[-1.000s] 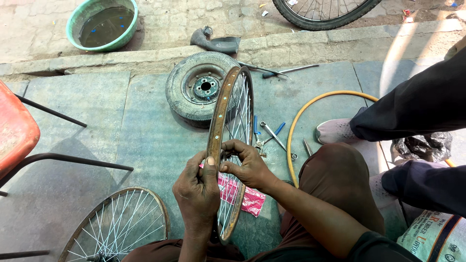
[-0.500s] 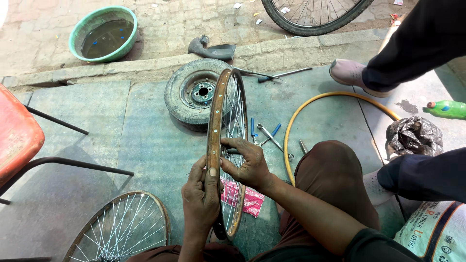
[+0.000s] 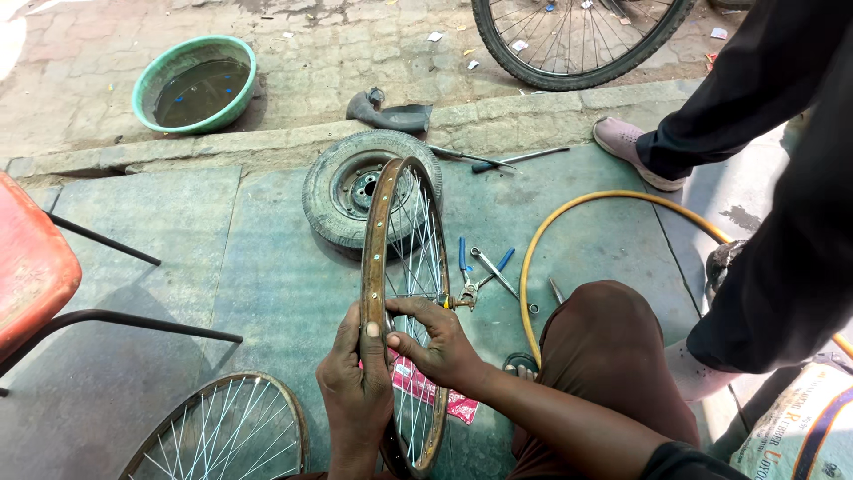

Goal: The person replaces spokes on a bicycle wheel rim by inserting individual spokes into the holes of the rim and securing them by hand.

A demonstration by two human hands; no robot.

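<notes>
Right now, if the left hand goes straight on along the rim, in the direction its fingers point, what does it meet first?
The left hand grips the rusty bicycle rim, fingers pointing up and away. Going straight on, it would probably slide along the rim and then meet the small car tyre lying behind it, though depth is unclear.

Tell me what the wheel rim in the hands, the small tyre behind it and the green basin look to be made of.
Wheel rim: metal, likely steel, dull brown and rusty-looking, with thin shiny wire spokes.
Small tyre: black rubber, matt and dusty, around a grey metal hub.
Green basin: probably plastic, going by its even green colour and smooth rolled lip, though painted metal is possible; it holds murky water.
</notes>
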